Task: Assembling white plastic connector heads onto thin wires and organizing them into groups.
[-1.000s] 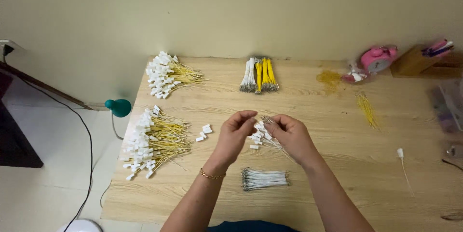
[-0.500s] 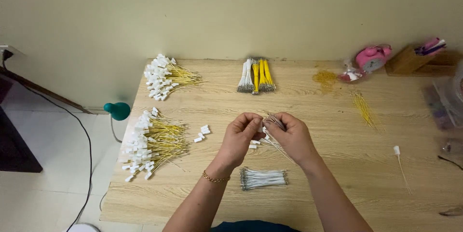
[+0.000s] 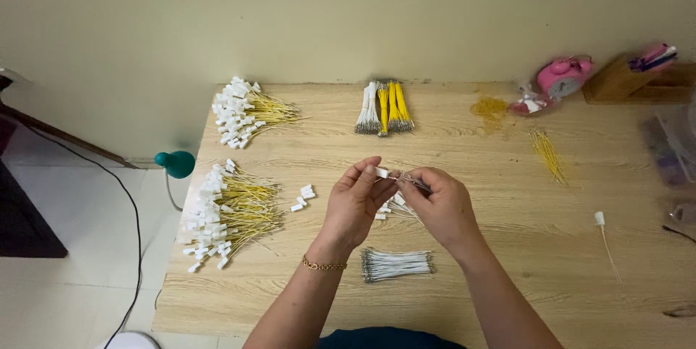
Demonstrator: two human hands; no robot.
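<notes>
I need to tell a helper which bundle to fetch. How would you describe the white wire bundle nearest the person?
Start at the wooden table and find its near edge. Between the person's forearms, below the left hand and right hand, lies the white wire bundle. Unlike the yellow-wired piles on the left, it is all white, without connector caps.

A pale wooden surface stands against a plain wall. At its far left lies a heap of yellow wires with white connectors, and a larger heap of the same kind lies nearer, with a few loose white connectors beside it. A bundle of white and yellow wires lies at the far middle, a small bundle of white wires near the front edge. Thin yellow strands and a single white-capped wire lie to the right, and a pink clock and a wooden holder stand at the far right.
</notes>
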